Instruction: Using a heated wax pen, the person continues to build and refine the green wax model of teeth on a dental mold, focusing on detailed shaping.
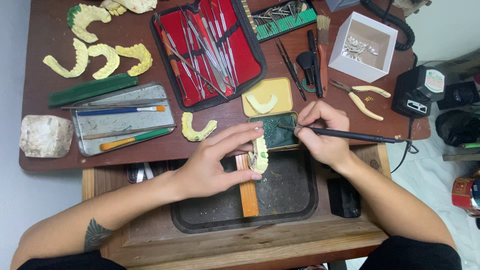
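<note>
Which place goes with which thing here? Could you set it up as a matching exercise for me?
Things:
1. Yellow tooth cast
2. Black corded tool
3. Blue-handled brush
4. Yellow-handled pliers

Places:
a. beside the white box
b. in the left hand
c. on the metal tray
d. in the right hand

Pairs: 1-b, 2-d, 3-c, 4-a

My left hand (212, 162) covers part of the cast (259, 155) I'm holding, so only its right end shows. The pen's (340, 133) tip is too fine to tell whether it touches the wax in the tin (277, 131). My right hand (322, 132) hides how I grip it. The casts (131, 5) at the top edge are cut off. What's in the white box (362, 46) is too small to make out.
</note>
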